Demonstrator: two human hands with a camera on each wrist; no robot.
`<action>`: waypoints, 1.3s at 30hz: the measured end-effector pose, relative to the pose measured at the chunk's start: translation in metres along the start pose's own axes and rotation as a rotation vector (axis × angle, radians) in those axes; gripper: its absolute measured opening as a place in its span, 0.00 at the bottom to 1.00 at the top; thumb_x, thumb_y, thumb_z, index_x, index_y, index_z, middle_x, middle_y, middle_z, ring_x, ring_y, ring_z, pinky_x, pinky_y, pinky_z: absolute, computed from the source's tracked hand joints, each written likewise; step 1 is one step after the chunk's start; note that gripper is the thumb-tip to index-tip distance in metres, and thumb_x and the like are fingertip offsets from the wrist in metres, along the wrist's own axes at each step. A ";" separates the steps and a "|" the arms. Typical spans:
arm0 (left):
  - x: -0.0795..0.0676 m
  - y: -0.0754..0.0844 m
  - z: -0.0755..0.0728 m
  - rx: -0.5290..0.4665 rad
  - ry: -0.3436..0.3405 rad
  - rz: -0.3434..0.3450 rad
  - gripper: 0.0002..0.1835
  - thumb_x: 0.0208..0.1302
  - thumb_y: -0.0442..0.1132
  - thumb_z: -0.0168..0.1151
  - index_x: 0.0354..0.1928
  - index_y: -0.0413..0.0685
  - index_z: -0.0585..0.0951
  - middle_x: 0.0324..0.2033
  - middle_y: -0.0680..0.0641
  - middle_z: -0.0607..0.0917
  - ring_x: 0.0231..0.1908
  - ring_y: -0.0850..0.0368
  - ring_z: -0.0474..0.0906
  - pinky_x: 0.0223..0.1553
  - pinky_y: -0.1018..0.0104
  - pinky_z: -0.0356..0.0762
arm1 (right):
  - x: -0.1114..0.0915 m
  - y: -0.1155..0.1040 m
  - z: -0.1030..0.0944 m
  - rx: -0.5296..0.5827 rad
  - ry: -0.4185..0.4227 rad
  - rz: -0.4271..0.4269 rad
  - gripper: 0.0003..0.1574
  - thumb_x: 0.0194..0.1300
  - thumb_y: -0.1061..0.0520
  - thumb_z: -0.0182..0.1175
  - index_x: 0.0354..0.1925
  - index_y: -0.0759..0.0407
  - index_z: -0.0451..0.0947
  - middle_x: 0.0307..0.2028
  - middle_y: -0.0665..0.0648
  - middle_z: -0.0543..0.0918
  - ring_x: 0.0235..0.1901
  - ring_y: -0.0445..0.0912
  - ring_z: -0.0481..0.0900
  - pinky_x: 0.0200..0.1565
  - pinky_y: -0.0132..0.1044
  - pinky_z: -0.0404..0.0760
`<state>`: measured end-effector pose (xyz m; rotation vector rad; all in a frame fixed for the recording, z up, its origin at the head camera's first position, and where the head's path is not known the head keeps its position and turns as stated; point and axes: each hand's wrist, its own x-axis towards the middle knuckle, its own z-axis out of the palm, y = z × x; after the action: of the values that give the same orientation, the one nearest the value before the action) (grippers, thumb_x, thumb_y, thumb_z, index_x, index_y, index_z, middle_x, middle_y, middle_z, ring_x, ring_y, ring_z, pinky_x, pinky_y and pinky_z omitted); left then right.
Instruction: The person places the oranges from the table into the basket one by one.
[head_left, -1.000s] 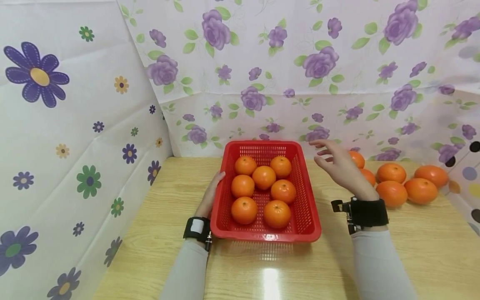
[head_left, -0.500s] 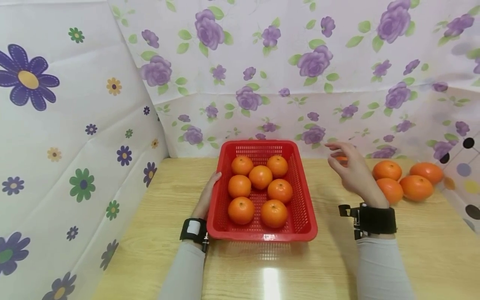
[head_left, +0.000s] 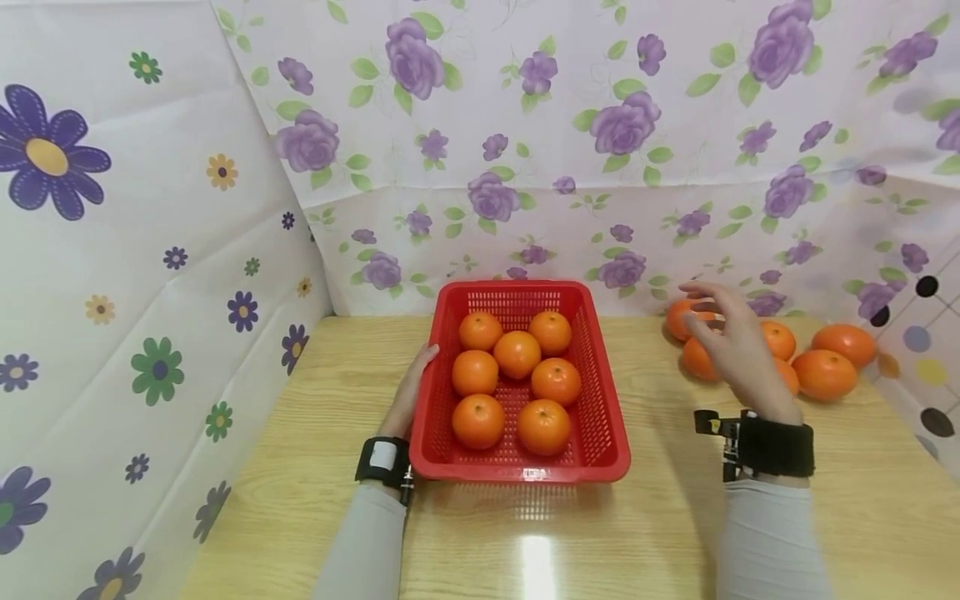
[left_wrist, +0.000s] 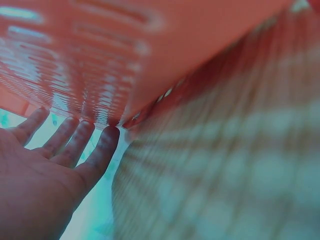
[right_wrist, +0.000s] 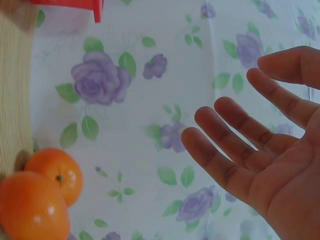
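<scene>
A red plastic basket point(head_left: 615, 408) with slotted walls stands on the table and holds several oranges point(head_left: 517, 354). Against its left wall rests my left hand point(head_left: 408, 392); in the left wrist view its fingers point(left_wrist: 102, 152) are extended, tips touching the wall, and the thumb is out of that view. My right hand point(head_left: 738, 350) hovers over the loose oranges point(head_left: 825, 375) at the right, partly covering some of them. Seen from the right wrist, its fingers point(right_wrist: 215, 155) are loosely extended around nothing, apart from two oranges point(right_wrist: 55, 175) lower down.
The pale wooden table point(head_left: 300, 467) ends at a curtain with purple roses point(head_left: 491, 197) behind the basket. A flower-printed sheet point(head_left: 157, 292) hangs along the left side. Another sheet with coloured dots point(head_left: 930, 337) borders the right.
My right hand has moved right, away from the basket and over the loose oranges. My left hand stays at the basket's side. The head view has shifted slightly.
</scene>
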<state>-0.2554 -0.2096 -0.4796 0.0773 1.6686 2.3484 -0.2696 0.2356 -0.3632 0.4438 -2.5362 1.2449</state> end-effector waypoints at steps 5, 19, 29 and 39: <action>-0.003 0.003 0.002 0.006 0.006 0.004 0.33 0.82 0.59 0.43 0.83 0.68 0.51 0.80 0.46 0.58 0.75 0.47 0.59 0.75 0.45 0.58 | -0.003 0.004 -0.012 -0.034 -0.003 0.006 0.27 0.80 0.60 0.54 0.73 0.62 0.68 0.67 0.68 0.70 0.62 0.64 0.71 0.56 0.35 0.71; -0.005 0.004 0.004 0.022 0.006 0.012 0.31 0.83 0.58 0.42 0.82 0.69 0.52 0.80 0.46 0.58 0.74 0.48 0.60 0.74 0.46 0.59 | -0.014 0.021 -0.040 -0.109 0.062 0.126 0.30 0.81 0.57 0.50 0.76 0.63 0.64 0.66 0.72 0.69 0.65 0.69 0.68 0.64 0.68 0.69; -0.004 0.003 0.003 0.004 0.016 -0.008 0.33 0.81 0.60 0.44 0.82 0.70 0.51 0.80 0.47 0.58 0.75 0.48 0.59 0.74 0.45 0.59 | -0.020 0.037 -0.056 -0.209 0.069 0.267 0.35 0.78 0.57 0.47 0.77 0.67 0.59 0.71 0.80 0.58 0.67 0.78 0.56 0.61 0.78 0.59; -0.005 0.005 0.004 0.002 -0.001 -0.013 0.32 0.82 0.59 0.41 0.82 0.71 0.51 0.80 0.46 0.57 0.74 0.48 0.61 0.74 0.45 0.61 | -0.025 0.048 -0.065 -0.285 0.034 0.363 0.37 0.79 0.54 0.47 0.78 0.69 0.55 0.70 0.84 0.52 0.68 0.82 0.49 0.59 0.83 0.57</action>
<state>-0.2502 -0.2084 -0.4725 0.0677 1.6659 2.3367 -0.2580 0.3190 -0.3688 -0.1049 -2.7879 0.9583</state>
